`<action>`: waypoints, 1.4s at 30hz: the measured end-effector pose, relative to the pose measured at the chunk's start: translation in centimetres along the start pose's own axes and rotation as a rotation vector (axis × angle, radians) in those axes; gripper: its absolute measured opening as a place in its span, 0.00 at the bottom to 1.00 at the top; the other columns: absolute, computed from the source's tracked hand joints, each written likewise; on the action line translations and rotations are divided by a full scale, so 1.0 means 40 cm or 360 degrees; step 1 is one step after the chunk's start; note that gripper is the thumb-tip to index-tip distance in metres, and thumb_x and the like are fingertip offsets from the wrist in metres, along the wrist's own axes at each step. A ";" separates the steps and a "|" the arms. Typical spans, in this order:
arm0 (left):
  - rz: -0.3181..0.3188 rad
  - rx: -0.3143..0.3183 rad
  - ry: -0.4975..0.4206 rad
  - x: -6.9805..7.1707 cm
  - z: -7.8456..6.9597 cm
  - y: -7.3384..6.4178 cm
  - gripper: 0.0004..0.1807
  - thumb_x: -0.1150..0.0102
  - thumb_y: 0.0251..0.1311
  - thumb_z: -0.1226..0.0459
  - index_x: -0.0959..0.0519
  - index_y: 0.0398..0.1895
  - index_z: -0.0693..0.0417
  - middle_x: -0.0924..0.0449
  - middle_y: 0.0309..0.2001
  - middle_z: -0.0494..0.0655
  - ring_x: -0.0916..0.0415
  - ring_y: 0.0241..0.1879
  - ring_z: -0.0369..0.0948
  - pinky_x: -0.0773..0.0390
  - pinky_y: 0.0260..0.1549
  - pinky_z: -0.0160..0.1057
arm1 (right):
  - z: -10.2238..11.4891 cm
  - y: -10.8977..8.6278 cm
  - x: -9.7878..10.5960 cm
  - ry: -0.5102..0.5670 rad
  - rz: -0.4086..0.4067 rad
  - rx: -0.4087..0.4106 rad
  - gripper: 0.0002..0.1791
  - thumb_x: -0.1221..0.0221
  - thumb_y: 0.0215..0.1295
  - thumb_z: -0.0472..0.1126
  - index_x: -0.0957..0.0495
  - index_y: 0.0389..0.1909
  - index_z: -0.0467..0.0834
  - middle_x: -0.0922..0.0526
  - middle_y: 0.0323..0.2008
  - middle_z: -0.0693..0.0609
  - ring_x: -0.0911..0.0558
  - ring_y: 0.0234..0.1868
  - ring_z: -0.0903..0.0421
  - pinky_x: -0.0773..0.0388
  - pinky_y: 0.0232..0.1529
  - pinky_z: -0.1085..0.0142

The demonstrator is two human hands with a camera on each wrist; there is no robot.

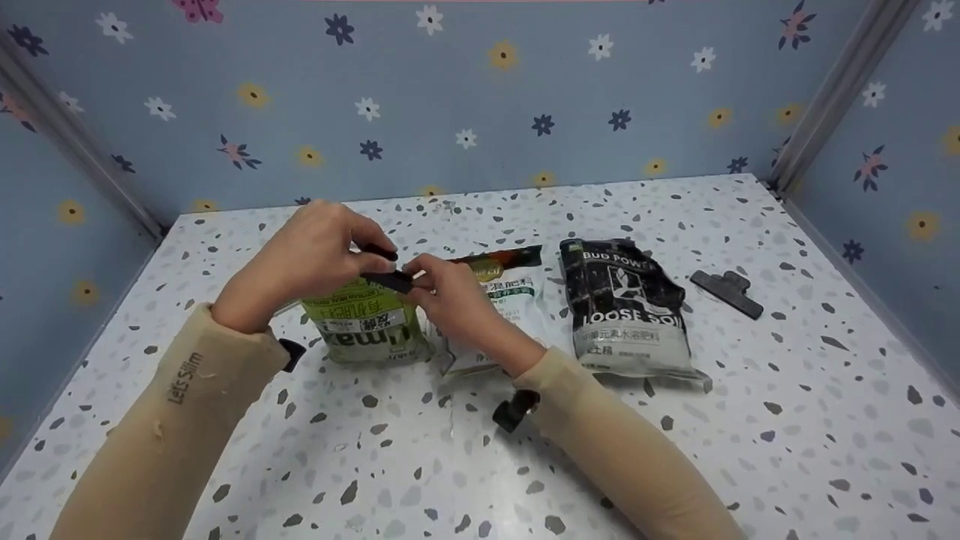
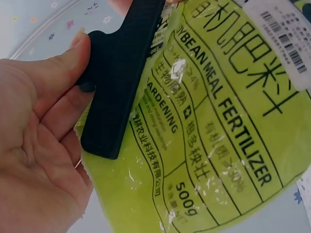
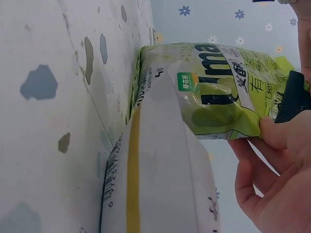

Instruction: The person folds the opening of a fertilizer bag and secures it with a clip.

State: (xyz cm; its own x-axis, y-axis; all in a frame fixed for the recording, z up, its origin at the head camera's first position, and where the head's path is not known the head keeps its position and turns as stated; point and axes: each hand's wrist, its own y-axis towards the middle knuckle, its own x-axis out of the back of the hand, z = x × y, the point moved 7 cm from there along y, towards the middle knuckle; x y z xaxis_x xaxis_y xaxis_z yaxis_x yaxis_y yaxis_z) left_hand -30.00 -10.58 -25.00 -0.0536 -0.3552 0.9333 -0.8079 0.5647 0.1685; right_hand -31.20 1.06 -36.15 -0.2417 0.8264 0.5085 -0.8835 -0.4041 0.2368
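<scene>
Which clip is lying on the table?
The clip right of the black bag; the other clip is held up at the top of the green bag.

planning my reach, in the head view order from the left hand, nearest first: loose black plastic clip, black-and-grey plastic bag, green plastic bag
1. Green bag, below the left hand
2. Black-and-grey bag, right of centre
3. Loose clip, far right

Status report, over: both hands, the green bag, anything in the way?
Left hand pinching black clip at top of green bag. Right hand pinching bag's edge. Bag upright; white bag close beside, no visible blockage.
</scene>
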 end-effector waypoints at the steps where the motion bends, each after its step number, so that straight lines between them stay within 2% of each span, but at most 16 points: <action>1: 0.0004 -0.0005 0.0003 -0.002 -0.001 0.000 0.06 0.31 0.60 0.66 0.10 0.40 0.53 0.12 0.36 0.45 0.19 0.35 0.42 0.24 0.34 0.46 | 0.001 0.001 0.000 0.0003 0.0021 0.0004 0.10 0.42 0.71 0.31 0.22 0.51 0.39 0.12 0.42 0.47 0.14 0.42 0.63 0.25 0.33 0.69; 7: 0.0000 -0.0041 0.0038 -0.003 -0.006 0.000 0.06 0.30 0.59 0.66 0.10 0.39 0.53 0.12 0.35 0.45 0.18 0.36 0.44 0.21 0.37 0.49 | 0.004 0.007 0.005 0.0012 0.0226 0.0055 0.15 0.39 0.69 0.31 0.22 0.55 0.40 0.14 0.48 0.46 0.15 0.48 0.59 0.21 0.47 0.69; 11: 0.0033 -0.0041 0.0064 -0.009 -0.007 0.004 0.05 0.30 0.59 0.66 0.10 0.38 0.53 0.12 0.35 0.45 0.18 0.37 0.44 0.21 0.38 0.49 | 0.002 0.006 0.009 0.0018 0.0293 0.0050 0.19 0.40 0.68 0.29 0.24 0.58 0.42 0.14 0.48 0.48 0.16 0.48 0.61 0.22 0.50 0.69; 21: 0.0077 0.0038 0.0106 -0.026 0.009 0.003 0.05 0.30 0.61 0.62 0.11 0.39 0.49 0.13 0.36 0.42 0.19 0.35 0.41 0.21 0.35 0.48 | 0.004 0.005 0.008 0.0024 0.0270 0.0036 0.18 0.39 0.67 0.28 0.22 0.57 0.42 0.15 0.50 0.48 0.16 0.49 0.61 0.23 0.49 0.71; 27: 0.0105 0.0036 0.0141 -0.030 0.015 0.000 0.08 0.32 0.63 0.60 0.12 0.44 0.48 0.14 0.40 0.43 0.19 0.37 0.43 0.21 0.37 0.50 | 0.003 0.005 0.010 0.0045 0.0243 0.0048 0.18 0.39 0.67 0.27 0.21 0.56 0.42 0.15 0.50 0.48 0.16 0.50 0.59 0.23 0.50 0.71; 31: 0.0109 0.0031 0.0094 -0.035 0.026 -0.007 0.14 0.33 0.63 0.60 0.15 0.51 0.51 0.14 0.42 0.47 0.18 0.39 0.45 0.22 0.40 0.52 | 0.001 0.002 0.008 0.0053 0.0223 0.0062 0.18 0.39 0.66 0.26 0.20 0.55 0.41 0.17 0.53 0.48 0.15 0.49 0.57 0.22 0.48 0.72; 35: 0.0055 0.0080 0.0028 -0.034 0.049 -0.021 0.21 0.29 0.60 0.56 0.18 0.56 0.50 0.14 0.41 0.47 0.18 0.40 0.44 0.22 0.41 0.51 | -0.005 -0.002 0.002 0.0061 0.0239 0.0053 0.18 0.39 0.66 0.26 0.21 0.55 0.42 0.19 0.54 0.48 0.15 0.47 0.57 0.22 0.47 0.73; 37: -0.0010 0.0107 -0.0032 -0.028 0.065 -0.032 0.24 0.28 0.58 0.52 0.18 0.56 0.49 0.14 0.43 0.46 0.18 0.43 0.45 0.22 0.44 0.52 | -0.005 -0.001 0.001 0.0060 0.0240 0.0047 0.18 0.39 0.66 0.26 0.21 0.54 0.42 0.19 0.54 0.48 0.15 0.47 0.58 0.22 0.47 0.72; 39: -0.0123 0.0132 -0.0089 -0.014 0.080 -0.047 0.26 0.31 0.59 0.48 0.18 0.56 0.49 0.15 0.48 0.47 0.20 0.49 0.47 0.25 0.49 0.54 | -0.004 0.001 0.001 0.0064 0.0237 0.0041 0.17 0.39 0.66 0.25 0.21 0.54 0.42 0.19 0.54 0.48 0.15 0.47 0.57 0.21 0.47 0.72; 42: -0.0354 0.0191 -0.0208 0.015 0.114 -0.071 0.27 0.36 0.62 0.44 0.19 0.58 0.49 0.19 0.55 0.51 0.26 0.58 0.51 0.31 0.56 0.58 | -0.001 0.004 0.005 0.0051 0.0224 0.0036 0.17 0.39 0.66 0.25 0.20 0.54 0.41 0.18 0.53 0.48 0.15 0.47 0.58 0.22 0.47 0.72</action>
State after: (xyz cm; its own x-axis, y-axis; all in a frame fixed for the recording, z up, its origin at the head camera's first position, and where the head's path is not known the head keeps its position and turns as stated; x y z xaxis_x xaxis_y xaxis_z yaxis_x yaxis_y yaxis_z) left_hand -30.42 -15.80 -26.37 0.0636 -0.5581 0.8274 -0.8717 0.3727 0.3183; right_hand -31.41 1.20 -36.06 -0.3756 0.7729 0.5114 -0.8309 -0.5253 0.1837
